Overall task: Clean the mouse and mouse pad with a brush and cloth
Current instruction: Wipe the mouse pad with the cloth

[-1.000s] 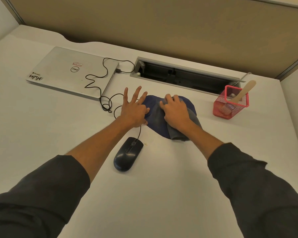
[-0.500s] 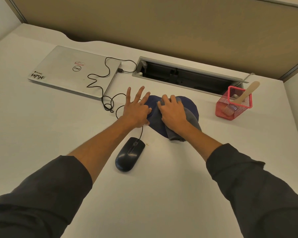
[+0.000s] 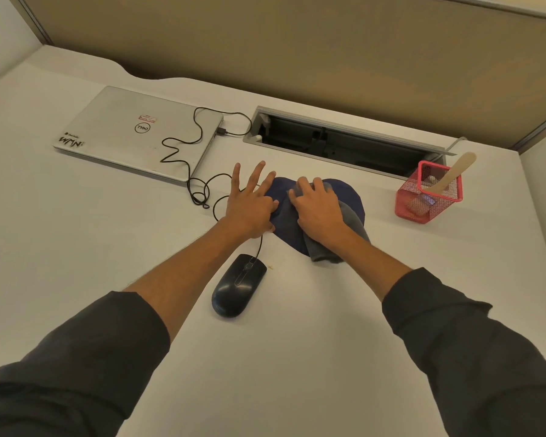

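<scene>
The white desk (image 3: pixel 76 247) carries a closed laptop (image 3: pixel 133 134) at the far left and a red mesh pot (image 3: pixel 429 193) at the far right, the brush (image 3: pixel 451 176) standing in it with its wooden handle poking out. Between them lies the dark blue mouse pad (image 3: pixel 350 197). The left hand (image 3: pixel 249 209) is spread flat, fingers straight, pressing the pad's left edge to pin it. The right hand (image 3: pixel 320 209) has its fingers curled onto a grey cloth (image 3: pixel 356 225) and bears down on the pad with it. The black mouse (image 3: pixel 238 285) sits off the pad, nearer the person, its cord running under the left wrist. It looks like wiping is under way; I would keep that left palm firm so the pad cannot slide, and rub in overlapping passes out to the rim.
</scene>
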### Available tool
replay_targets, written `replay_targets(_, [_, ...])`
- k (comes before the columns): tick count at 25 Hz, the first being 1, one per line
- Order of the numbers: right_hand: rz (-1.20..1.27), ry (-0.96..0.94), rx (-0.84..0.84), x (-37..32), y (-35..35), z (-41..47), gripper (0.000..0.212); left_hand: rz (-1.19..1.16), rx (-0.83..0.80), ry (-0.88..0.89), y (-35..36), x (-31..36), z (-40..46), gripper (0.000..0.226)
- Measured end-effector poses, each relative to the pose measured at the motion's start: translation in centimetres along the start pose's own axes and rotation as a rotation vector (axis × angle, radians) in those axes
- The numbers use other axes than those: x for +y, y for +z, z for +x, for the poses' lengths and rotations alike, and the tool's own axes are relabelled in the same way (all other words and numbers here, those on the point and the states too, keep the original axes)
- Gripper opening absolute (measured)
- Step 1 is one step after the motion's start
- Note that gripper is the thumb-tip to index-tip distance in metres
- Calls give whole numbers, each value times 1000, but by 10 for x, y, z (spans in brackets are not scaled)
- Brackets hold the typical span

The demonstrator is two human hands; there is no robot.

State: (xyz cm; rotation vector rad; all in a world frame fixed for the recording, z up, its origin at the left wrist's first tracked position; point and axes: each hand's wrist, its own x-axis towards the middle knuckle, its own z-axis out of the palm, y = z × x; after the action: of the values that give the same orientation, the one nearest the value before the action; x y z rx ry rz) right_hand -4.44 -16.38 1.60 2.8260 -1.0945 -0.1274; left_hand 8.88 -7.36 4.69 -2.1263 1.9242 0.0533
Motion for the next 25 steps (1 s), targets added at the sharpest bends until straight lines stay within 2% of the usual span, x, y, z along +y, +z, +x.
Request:
replay_targets(3, [61, 21, 19, 8, 1, 16, 41, -5, -4, -4, 1, 1, 1, 45])
replay_targets(6, [106, -35, 10, 19, -2, 30, 40, 13, 3, 6, 0, 1, 3, 46])
replay_targets(17, [73, -61, -15, 17, -3, 11, 44, 16, -4, -10, 1, 2, 1, 47])
replay_targets(22, [298, 11, -38, 21, -6, 31, 36, -8, -5, -17, 2, 1, 2, 48])
replay_targets(25, [310, -45, -57, 15, -11, 48, 35, -20, 3, -15, 2, 1, 1, 47])
